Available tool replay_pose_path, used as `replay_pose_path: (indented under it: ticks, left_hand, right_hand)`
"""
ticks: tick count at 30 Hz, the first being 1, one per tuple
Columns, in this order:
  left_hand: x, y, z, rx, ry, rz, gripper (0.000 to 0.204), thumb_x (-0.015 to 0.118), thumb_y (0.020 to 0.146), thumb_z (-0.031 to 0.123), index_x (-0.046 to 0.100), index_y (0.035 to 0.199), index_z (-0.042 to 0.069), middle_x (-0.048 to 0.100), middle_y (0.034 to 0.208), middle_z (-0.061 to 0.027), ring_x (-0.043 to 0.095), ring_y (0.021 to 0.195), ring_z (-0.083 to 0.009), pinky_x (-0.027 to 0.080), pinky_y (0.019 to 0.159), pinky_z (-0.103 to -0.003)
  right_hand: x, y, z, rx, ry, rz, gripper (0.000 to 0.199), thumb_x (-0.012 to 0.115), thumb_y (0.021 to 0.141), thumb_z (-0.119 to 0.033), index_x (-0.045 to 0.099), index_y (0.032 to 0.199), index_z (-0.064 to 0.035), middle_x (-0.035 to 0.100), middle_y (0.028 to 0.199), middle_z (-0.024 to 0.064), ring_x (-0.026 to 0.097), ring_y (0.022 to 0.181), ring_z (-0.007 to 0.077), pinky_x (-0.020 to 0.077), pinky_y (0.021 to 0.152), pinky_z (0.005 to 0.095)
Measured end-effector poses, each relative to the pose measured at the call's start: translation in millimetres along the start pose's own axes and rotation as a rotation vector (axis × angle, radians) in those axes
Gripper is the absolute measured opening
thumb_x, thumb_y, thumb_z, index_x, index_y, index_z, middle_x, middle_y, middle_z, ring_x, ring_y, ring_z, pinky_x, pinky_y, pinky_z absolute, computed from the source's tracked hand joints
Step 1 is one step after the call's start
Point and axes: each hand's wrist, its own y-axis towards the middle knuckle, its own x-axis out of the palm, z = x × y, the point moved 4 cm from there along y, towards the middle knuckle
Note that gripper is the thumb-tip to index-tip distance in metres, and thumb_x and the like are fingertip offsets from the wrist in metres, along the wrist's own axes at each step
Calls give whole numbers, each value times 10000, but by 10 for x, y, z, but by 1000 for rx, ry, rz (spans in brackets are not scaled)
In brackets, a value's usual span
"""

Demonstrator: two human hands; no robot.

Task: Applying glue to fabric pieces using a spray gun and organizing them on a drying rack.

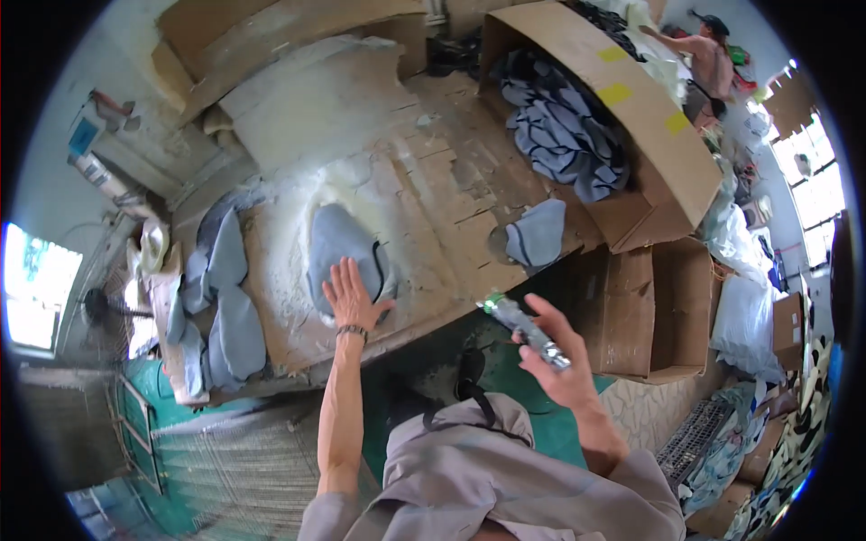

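Fingers (548,317) grip silver tube (528,330), nozzle pointing upper-left.

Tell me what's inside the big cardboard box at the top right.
The big cardboard box holds a heap of grey-blue fabric pieces with dark edging. Whatever lies under the heap, and the box bottom, is covered.

Two hands show: the left hand (350,298) and the right hand (550,356). One bottle (523,326). One grey fabric piece (341,248) on the workbench (433,194). Two cardboard boxes, one large (649,135), one small (667,307). One other person (708,54).
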Motion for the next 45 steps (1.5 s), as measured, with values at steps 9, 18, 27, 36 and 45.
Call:
replay_pose_path:
  ticks: [9,18,27,36,45]
  left_hand:
    - [-265,-1032,-773,48,-622,296,601,798,852,163,575,1405,88,630,1342,-158,603,1233,-317,475,1033,-426]
    - [1911,-3458,-2577,-436,-349,-452,431,770,859,305,707,1236,106,762,1097,-155,717,1066,-346,572,917,-456]
    - [2794,-5045,-3008,-1303,-1023,-758,181,688,976,279,726,1096,150,699,869,8,688,749,-203,554,737,-478]
    - [2855,-4034,-3456,-975,-1143,-570,345,718,934,221,716,1253,90,755,956,-44,719,788,-176,574,630,-347]
    - [2620,-3479,-3473,-902,-1179,-506,335,713,930,211,725,1233,68,766,974,-34,725,797,-139,589,633,-316]
  right_hand:
    - [518,-740,-924,-141,-348,-251,626,725,878,6,545,1478,-5,704,1057,157,676,911,219,526,845,305]
    - [980,-946,-1349,-138,-560,-114,582,797,857,-75,609,1399,22,713,1126,193,703,919,262,542,825,322]
    - [1325,-1190,-1565,-101,-729,-259,616,796,806,-64,613,1385,43,710,1044,176,689,893,238,522,815,304]
    - [1915,-1356,-1695,-253,-792,-93,607,775,811,-28,609,1392,38,687,1002,162,669,842,239,522,770,303]
    - [2589,-1662,-1963,-304,-866,-79,594,769,824,-62,613,1386,50,678,937,168,658,809,251,504,746,311]
